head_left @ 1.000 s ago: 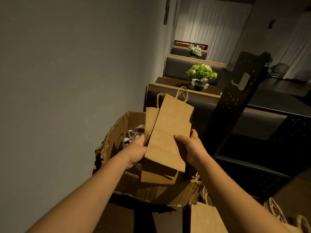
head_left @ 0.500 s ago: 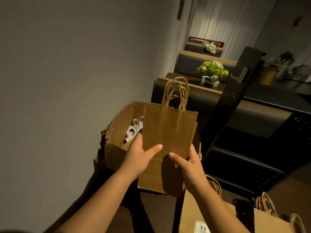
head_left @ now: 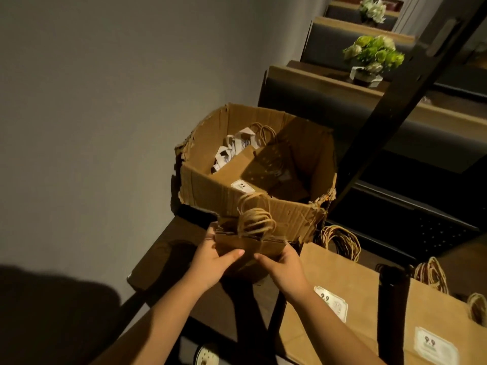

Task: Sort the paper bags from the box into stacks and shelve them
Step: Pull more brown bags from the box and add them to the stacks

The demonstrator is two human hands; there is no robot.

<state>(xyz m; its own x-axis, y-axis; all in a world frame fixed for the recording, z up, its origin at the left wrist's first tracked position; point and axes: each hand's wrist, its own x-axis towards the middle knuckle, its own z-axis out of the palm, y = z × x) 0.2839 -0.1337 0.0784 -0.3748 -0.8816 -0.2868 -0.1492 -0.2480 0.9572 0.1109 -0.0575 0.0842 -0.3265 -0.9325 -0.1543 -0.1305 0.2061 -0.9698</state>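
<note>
A torn cardboard box [head_left: 253,191] stands on a dark table [head_left: 158,259] against a grey wall [head_left: 105,101]; inside it lie more brown paper bags, 1 with a small white label, and some crumpled white paper [head_left: 232,148]. To the right of the box, 2 stacks of labelled paper bags [head_left: 350,283] lie flat, twine handles toward the black perforated shelf frame [head_left: 395,101]. A pot of green and white flowers [head_left: 373,57] sits on a far table. Just in front of the box's near wall, a small bunch of brown paper bags [head_left: 246,246] is held with handles up. The left hand [head_left: 213,264] grips its left edge, thumb across the front; the right hand [head_left: 283,267] grips its right edge likewise.
</note>
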